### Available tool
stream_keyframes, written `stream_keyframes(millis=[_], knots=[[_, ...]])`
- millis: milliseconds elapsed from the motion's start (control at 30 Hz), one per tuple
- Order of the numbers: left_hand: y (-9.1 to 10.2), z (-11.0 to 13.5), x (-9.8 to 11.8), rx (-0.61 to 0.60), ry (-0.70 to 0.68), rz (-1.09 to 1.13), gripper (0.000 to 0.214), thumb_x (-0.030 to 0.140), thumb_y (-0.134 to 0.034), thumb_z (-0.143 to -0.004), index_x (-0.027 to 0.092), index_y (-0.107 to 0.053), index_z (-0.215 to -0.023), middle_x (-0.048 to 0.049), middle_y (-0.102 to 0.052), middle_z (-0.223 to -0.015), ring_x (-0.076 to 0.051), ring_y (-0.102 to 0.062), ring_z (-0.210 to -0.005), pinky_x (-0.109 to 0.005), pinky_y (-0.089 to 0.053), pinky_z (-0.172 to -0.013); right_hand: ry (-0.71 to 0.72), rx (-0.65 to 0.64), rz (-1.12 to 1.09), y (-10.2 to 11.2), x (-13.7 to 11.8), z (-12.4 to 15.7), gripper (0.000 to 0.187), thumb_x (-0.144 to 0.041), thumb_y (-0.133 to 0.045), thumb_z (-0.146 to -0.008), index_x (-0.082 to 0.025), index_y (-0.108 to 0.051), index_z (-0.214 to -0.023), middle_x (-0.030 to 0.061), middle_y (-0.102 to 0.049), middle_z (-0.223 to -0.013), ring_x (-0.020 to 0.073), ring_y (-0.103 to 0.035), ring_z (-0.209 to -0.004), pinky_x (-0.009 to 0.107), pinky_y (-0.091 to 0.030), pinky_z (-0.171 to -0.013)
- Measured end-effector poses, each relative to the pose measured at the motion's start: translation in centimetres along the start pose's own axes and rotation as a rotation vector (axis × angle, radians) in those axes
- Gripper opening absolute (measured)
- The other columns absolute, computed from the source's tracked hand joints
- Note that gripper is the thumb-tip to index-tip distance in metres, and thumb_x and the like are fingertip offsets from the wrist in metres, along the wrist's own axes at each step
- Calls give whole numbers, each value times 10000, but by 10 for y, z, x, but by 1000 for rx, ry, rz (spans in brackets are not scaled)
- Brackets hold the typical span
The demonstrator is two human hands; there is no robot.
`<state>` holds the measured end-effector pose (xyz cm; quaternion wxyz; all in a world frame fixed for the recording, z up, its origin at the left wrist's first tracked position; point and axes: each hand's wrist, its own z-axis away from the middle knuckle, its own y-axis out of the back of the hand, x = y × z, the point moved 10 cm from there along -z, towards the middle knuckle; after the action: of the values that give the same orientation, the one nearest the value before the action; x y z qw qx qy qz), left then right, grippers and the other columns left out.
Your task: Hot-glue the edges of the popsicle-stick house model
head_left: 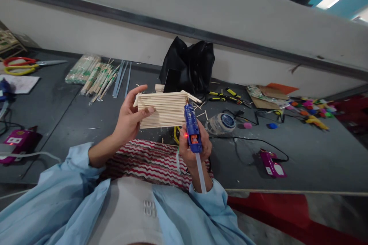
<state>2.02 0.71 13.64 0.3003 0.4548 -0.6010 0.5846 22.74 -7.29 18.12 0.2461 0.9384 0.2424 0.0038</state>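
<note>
A panel of thin wooden sticks (162,116) laid side by side hangs above the table's front edge. My left hand (130,113) grips its left end, thumb across the face and fingers behind. In my right hand (198,143) is a blue hot glue gun (191,122), with a clear glue stick (201,174) coming out of its rear and a red light glowing on its side. The gun's nozzle is at the panel's upper right corner, close to a short slanted stick (192,97); whether it touches cannot be made out.
Bundled sticks (100,78), scissors (25,65) and a purple box (20,143) lie left. A black bag (188,67) stands behind the panel. Rightward are a clear jar (221,123), pliers (227,97), coloured pom-poms (312,107) and a second purple box (272,164) with a black cable.
</note>
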Motion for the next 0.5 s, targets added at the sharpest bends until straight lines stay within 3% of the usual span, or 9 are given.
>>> stream_keyframes(millis=[267, 400, 500], knots=[[2, -2, -5, 3, 78, 29, 646, 276, -866, -666, 257, -595, -1252, 1, -680, -900, -160, -652, -790, -264, -538, -695, -127, -20, -132, 1, 11, 7, 426, -311, -667, -911, -207, -570, -1313, 101, -758, -1083, 222, -753, -870, 311, -603, -749], [6, -7, -13, 36, 167, 86, 647, 217, -867, -607, 230, -628, -1208, 3, -678, -906, -148, -640, -795, -254, -526, -710, -335, -89, -365, -4, 34, 13, 364, -378, -656, -915, -217, -606, -1238, 76, -762, -1001, 219, -743, -861, 347, -605, -774], [7, -10, -20, 43, 240, 117, 639, 194, -860, -573, 201, -647, -1176, -9, -691, -945, -153, -642, -825, -256, -520, -739, -484, -143, -567, -8, 52, 12, 279, -413, -655, -915, -222, -640, -1118, 36, -750, -870, 189, -716, -742, 339, -594, -726]])
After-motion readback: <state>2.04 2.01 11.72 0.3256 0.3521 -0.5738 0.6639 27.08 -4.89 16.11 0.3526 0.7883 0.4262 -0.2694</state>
